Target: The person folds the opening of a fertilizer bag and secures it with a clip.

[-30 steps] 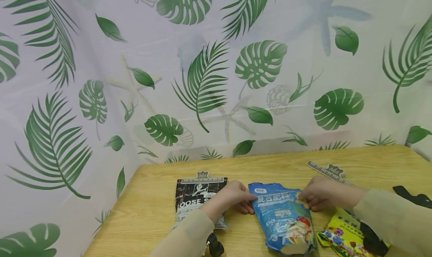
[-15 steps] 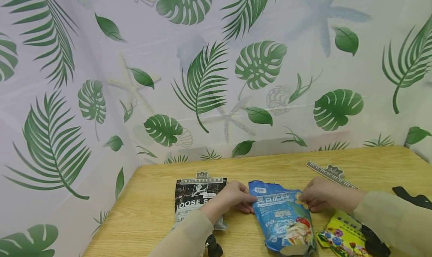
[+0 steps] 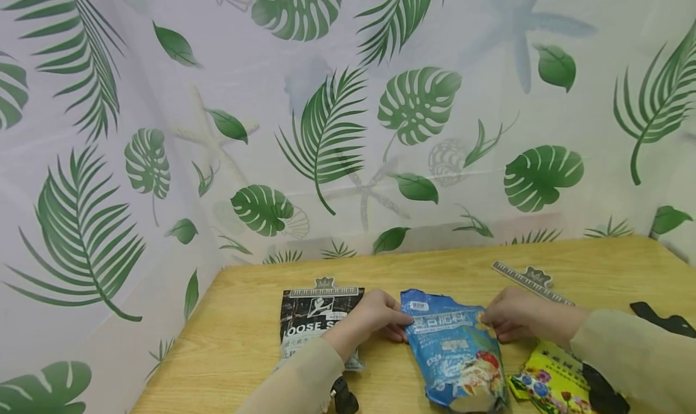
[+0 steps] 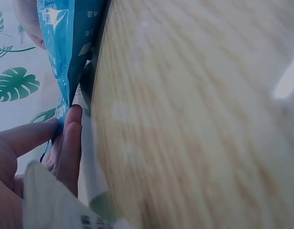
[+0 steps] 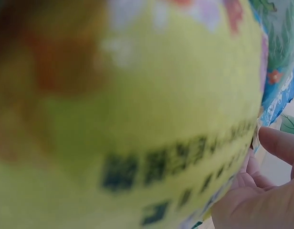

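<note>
A blue printed plastic pouch (image 3: 448,347) with Chinese lettering stands slightly tilted on the wooden table, its upper edge uneven. My left hand (image 3: 377,316) pinches its left side edge; in the left wrist view, thumb and fingers of the left hand (image 4: 61,152) meet on the blue pouch (image 4: 70,57). My right hand (image 3: 513,314) pinches the opposite edge near the orange print. In the right wrist view, a yellow bag (image 5: 185,95) fills most of the picture, and the right hand (image 5: 261,191) shows behind it. Most of the right fingertips are hidden.
A black-and-grey pouch (image 3: 296,320) lies left, a keyboard-patterned clip (image 3: 324,291) across its top. A similar loose clip (image 3: 533,283) lies behind my right hand. The yellow bag (image 3: 551,375) lies at right front, partly under my right forearm. A black strap (image 3: 660,318) lies farther right.
</note>
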A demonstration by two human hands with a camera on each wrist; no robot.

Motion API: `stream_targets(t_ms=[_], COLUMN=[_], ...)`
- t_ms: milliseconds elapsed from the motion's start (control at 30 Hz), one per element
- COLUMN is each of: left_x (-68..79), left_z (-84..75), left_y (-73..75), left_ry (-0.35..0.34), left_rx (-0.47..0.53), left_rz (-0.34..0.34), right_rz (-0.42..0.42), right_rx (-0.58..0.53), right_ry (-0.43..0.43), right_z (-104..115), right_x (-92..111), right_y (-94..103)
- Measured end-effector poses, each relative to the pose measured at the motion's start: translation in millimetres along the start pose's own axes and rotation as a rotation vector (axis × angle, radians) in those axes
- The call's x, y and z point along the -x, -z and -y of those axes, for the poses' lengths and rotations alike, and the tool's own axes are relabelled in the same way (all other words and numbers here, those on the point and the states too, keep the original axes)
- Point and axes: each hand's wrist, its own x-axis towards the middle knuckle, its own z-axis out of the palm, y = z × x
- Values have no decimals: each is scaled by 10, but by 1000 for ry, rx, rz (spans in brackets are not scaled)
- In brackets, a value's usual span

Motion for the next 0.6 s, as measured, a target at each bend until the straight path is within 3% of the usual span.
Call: stream_targets(t_ms=[600], left_x=[-12], left_z=[-40], left_y=[98], left_ry=[-16], left_rx=[-41], left_rz=[-4], right_rz=[27], right_rx=[-33], right_ry=[-1], right_z=[25], right_x=[-19], right_y=[5])
